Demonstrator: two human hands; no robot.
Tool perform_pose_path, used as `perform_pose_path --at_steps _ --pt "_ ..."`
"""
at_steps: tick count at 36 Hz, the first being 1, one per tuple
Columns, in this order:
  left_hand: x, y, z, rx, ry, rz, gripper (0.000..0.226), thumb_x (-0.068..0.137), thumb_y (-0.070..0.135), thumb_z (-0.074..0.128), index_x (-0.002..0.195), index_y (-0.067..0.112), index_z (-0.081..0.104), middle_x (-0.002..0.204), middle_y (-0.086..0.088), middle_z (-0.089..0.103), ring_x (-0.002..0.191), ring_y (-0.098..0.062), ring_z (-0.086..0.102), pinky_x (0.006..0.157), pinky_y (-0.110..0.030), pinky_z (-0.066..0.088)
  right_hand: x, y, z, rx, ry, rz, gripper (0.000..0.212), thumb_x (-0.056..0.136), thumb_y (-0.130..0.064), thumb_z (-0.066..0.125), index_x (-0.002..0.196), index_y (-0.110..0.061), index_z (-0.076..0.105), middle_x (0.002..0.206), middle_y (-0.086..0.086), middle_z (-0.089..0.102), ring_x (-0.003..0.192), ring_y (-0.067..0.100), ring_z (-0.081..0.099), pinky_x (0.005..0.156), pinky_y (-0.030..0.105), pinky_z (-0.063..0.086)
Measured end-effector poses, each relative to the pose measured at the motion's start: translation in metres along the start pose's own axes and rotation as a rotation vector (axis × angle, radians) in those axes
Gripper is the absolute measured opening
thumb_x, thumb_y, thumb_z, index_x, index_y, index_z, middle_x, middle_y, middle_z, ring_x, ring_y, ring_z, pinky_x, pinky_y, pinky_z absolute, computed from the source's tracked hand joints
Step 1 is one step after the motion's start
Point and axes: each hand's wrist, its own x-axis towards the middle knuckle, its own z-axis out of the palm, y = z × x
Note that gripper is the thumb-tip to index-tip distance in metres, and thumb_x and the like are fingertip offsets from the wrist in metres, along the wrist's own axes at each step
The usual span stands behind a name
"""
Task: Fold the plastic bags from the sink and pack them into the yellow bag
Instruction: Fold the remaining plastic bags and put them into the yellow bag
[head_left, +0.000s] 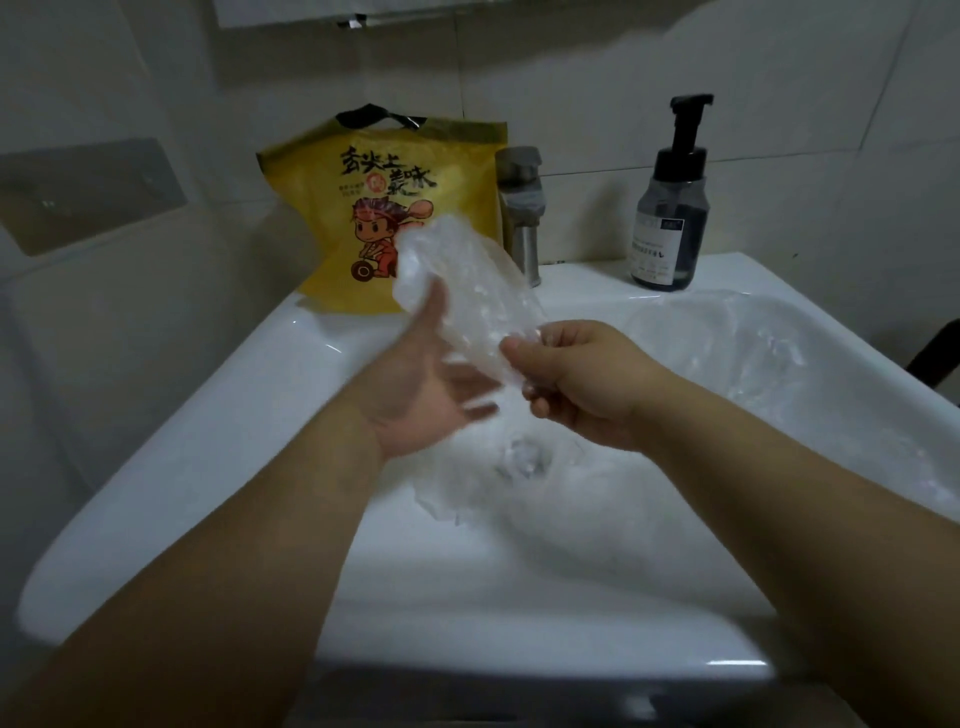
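A clear crumpled plastic bag (462, 280) is held up over the white sink (218, 415), in front of the yellow bag (332, 208) that stands on the sink's back left corner. My right hand (576, 379) pinches the bag's lower end with curled fingers. My left hand (426, 384) lies under the bag, palm up, with its thumb against the plastic and its fingers blurred. More clear plastic bags lie in the basin, one near the drain (498, 483) and one at the right (727, 343).
A metal tap (522, 218) stands behind the basin next to the yellow bag. A dark soap pump bottle (672, 208) sits on the back right of the sink. Tiled wall runs behind.
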Motion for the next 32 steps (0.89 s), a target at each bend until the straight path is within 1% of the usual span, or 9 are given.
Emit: perform_pose_path --at_steps 3,6,11,18,22,26,28,29,32 --pt "0.005 -0.013 0.026 0.124 0.012 -0.096 0.065 0.067 0.06 0.072 0.106 0.008 0.068 0.096 -0.016 0.067 0.089 -0.025 0.063 0.104 -0.045 0.044 0.002 0.009 0.009 -0.18 0.059 -0.034 0.014 0.092 0.003 0.052 0.081 0.005 0.06 0.07 0.017 0.057 0.054 0.016 0.053 0.048 0.022 0.046" --pt "0.011 -0.012 0.035 0.076 0.111 -0.021 0.027 0.087 0.035 0.061 0.089 0.009 0.068 0.074 -0.008 0.066 0.067 -0.017 0.059 0.069 -0.028 0.053 0.001 0.009 0.01 -0.203 0.075 -0.05 0.011 0.091 0.001 0.055 0.081 0.003 0.06 0.061 0.009 0.054 0.051 0.014 0.048 0.046 0.022 0.041" --pt "0.01 0.002 0.018 -0.15 0.227 0.096 0.019 0.095 0.025 0.054 0.097 0.009 0.064 0.077 0.0 0.071 0.07 -0.012 0.069 0.061 -0.024 0.056 -0.001 0.006 0.002 -0.279 0.05 0.068 0.02 0.091 -0.011 0.062 0.097 0.008 0.062 0.062 0.008 0.05 0.048 0.01 0.045 0.043 0.017 0.042" --pt "0.0 0.023 -0.007 -0.332 0.443 0.231 0.01 0.094 0.021 0.061 0.097 0.012 0.064 0.077 -0.001 0.075 0.068 -0.009 0.072 0.056 -0.022 0.057 -0.003 -0.005 -0.007 -0.233 -0.069 0.155 0.014 0.089 -0.009 0.063 0.079 0.0 0.061 0.063 0.009 0.047 0.046 0.009 0.045 0.041 0.015 0.041" --pt "-0.002 0.024 -0.018 -0.352 0.466 0.152 0.021 0.091 0.02 0.065 0.108 0.01 0.065 0.089 -0.005 0.075 0.074 -0.012 0.073 0.056 -0.023 0.057 -0.009 -0.011 -0.008 -0.237 -0.106 0.105 0.016 0.087 -0.014 0.065 0.081 0.0 0.06 0.062 0.007 0.049 0.045 0.008 0.046 0.041 0.016 0.042" --pt "-0.002 0.023 -0.023 -0.334 0.463 0.02 0.009 0.089 0.016 0.067 0.094 0.009 0.064 0.077 -0.004 0.073 0.059 -0.009 0.069 0.046 -0.018 0.052 -0.015 -0.023 -0.01 0.06 -0.219 0.067 0.033 0.083 -0.037 0.054 0.094 -0.006 0.06 0.063 0.006 0.057 0.048 0.013 0.053 0.042 0.022 0.046" --pt "-0.001 0.023 -0.024 -0.313 0.46 -0.017 0.007 0.089 0.016 0.067 0.09 0.01 0.063 0.07 -0.002 0.07 0.051 -0.006 0.064 0.04 -0.015 0.048 -0.014 -0.024 -0.013 0.154 -0.19 0.051 0.03 0.093 -0.019 0.044 0.119 -0.009 0.055 0.074 0.01 0.063 0.055 0.021 0.057 0.047 0.028 0.051" --pt "-0.001 0.022 -0.023 -0.301 0.463 -0.036 0.007 0.089 0.016 0.067 0.09 0.01 0.063 0.07 -0.002 0.07 0.05 -0.006 0.063 0.039 -0.014 0.047 -0.011 -0.022 -0.015 0.094 -0.146 0.024 0.037 0.095 -0.007 0.041 0.131 -0.015 0.049 0.088 0.012 0.064 0.063 0.023 0.06 0.053 0.032 0.055" --pt "0.001 0.02 -0.021 -0.268 0.451 -0.081 0.009 0.087 0.015 0.068 0.093 0.01 0.065 0.076 -0.003 0.071 0.056 -0.007 0.067 0.042 -0.015 0.049 -0.01 -0.008 -0.018 -0.58 -0.026 -0.19 0.075 0.089 0.008 0.052 0.143 -0.04 0.032 0.142 0.001 0.045 0.113 0.023 0.057 0.085 0.033 0.056"
